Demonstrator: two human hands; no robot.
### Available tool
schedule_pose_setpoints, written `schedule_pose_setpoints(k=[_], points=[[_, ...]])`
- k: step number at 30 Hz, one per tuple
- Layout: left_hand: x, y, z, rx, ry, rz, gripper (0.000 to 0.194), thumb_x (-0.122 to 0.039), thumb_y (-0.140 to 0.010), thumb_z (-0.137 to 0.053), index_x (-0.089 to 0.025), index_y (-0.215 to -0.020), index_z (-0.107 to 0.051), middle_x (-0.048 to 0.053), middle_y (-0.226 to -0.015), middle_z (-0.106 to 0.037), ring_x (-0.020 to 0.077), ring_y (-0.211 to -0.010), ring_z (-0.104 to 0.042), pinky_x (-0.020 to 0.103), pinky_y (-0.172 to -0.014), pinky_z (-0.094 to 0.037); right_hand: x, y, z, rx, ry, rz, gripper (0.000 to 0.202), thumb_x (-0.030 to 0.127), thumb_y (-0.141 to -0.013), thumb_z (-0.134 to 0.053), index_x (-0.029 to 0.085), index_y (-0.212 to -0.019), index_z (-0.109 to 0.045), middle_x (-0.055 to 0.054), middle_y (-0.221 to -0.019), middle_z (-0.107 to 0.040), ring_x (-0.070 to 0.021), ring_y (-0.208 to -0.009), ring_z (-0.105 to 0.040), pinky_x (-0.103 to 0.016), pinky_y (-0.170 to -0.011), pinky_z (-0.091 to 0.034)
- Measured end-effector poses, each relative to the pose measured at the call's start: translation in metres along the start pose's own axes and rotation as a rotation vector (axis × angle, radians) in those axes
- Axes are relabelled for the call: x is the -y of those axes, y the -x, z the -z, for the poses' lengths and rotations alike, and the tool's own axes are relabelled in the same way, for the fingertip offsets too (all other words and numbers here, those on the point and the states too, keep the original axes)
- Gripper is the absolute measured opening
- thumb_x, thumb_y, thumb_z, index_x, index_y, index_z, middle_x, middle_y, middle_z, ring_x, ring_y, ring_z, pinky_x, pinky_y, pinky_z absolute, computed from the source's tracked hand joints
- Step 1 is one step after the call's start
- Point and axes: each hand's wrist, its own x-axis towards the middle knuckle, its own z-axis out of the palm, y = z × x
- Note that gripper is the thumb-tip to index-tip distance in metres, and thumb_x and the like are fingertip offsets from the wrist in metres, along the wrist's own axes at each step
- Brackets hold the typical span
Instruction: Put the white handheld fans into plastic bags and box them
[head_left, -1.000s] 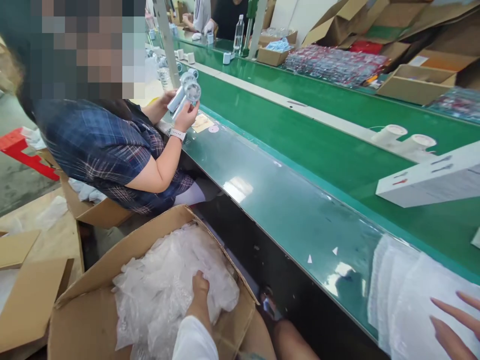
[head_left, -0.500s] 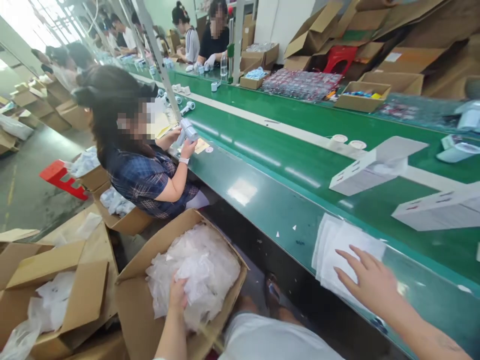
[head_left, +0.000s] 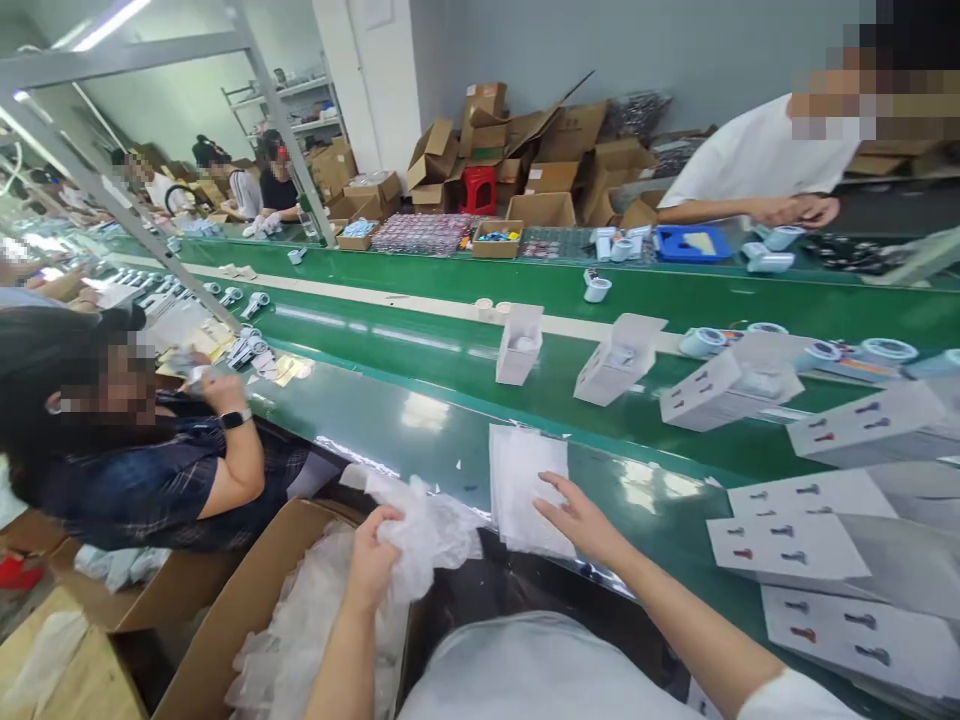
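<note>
My left hand (head_left: 375, 555) is closed around a crumpled bunch of translucent plastic bags (head_left: 429, 530), raised above the edge of a cardboard box. More such bags (head_left: 300, 620) fill that box (head_left: 225, 610), below and left of the hand. My right hand (head_left: 574, 515) has its fingers apart over a flat stack of white sheets or bags (head_left: 521, 490) on the near strip of the green bench; its fingertips are at the stack's right side, and whether they press on it I cannot tell.
Several open white boxes (head_left: 787, 550) with printed pictures stand at the right and along the green conveyor (head_left: 405, 335). Light-blue device parts (head_left: 705, 342) lie behind them. A co-worker in a plaid shirt (head_left: 150, 470) sits at left; another in white (head_left: 757, 160) works across.
My left hand has lifted a bunch of plastic bags out of the cardboard box toward the bench. The view has turned right. My right hand stays by the white stack.
</note>
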Motion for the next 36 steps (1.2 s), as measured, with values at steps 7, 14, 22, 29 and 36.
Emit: schedule_pose_setpoints(k=[7, 14, 22, 29, 36], points=[[0.011, -0.034, -0.204, 0.445, 0.021, 0.059, 0.029, -0.018, -0.047, -0.068, -0.017, -0.074, -0.059, -0.005, -0.059, -0.055, 0.0089, -0.053, -0.048, 0.02, -0.053, -0.038, -0.004, 0.009, 0.036, -0.157, -0.595, -0.003, 0.07, 0.059, -0.066, -0.067, 0.024, -0.125, -0.051, -0.011, -0.121, -0.06, -0.0265, -0.1, -0.061, -0.037, -0.078, -0.051], [0.048, -0.06, -0.272, 0.65, -0.2, 0.124, 0.032, -0.021, -0.049, -0.075, -0.016, -0.078, -0.061, -0.002, -0.067, -0.06, 0.0114, -0.061, -0.052, 0.023, -0.062, -0.039, -0.096, 0.001, 0.079, -0.873, -0.585, -0.4, 0.052, 0.058, -0.074, -0.045, 0.017, -0.105, -0.056, -0.007, -0.082, -0.065, -0.0228, -0.072, -0.063, -0.034, -0.061, -0.052], [0.044, -0.057, -0.275, 0.804, -0.579, 0.03, 0.06, -0.035, -0.055, -0.08, -0.021, -0.112, -0.063, 0.008, -0.097, -0.068, 0.0183, -0.074, -0.06, 0.027, -0.069, -0.044, -0.127, 0.007, 0.086, -0.961, -0.344, -0.57, 0.074, 0.046, -0.066, -0.059, 0.015, -0.13, -0.041, -0.02, -0.124, -0.05, -0.0394, -0.124, -0.04, -0.053, -0.099, -0.036], [-0.002, -0.13, -0.278, 0.52, -0.797, -0.169, 0.026, -0.044, -0.076, -0.058, -0.019, -0.076, -0.065, 0.004, -0.069, -0.065, 0.0178, -0.059, -0.059, 0.028, -0.062, -0.042, -0.076, 0.03, 0.073, -0.897, 0.373, -0.098, 0.044, 0.027, -0.085, -0.046, 0.019, -0.129, -0.047, -0.017, -0.141, -0.029, -0.0383, -0.132, -0.026, -0.06, -0.103, -0.027], [-0.014, -0.207, -0.341, 0.243, -0.847, -0.213, 0.018, -0.027, -0.059, -0.072, -0.019, -0.061, -0.056, 0.014, -0.08, -0.067, 0.0355, -0.104, -0.057, 0.038, -0.083, -0.038, -0.049, 0.016, 0.054, -0.38, 0.459, 0.125, 0.05, 0.037, -0.079, -0.059, 0.034, -0.128, -0.05, -0.008, -0.145, -0.037, -0.0387, -0.136, -0.022, -0.071, -0.104, -0.009]])
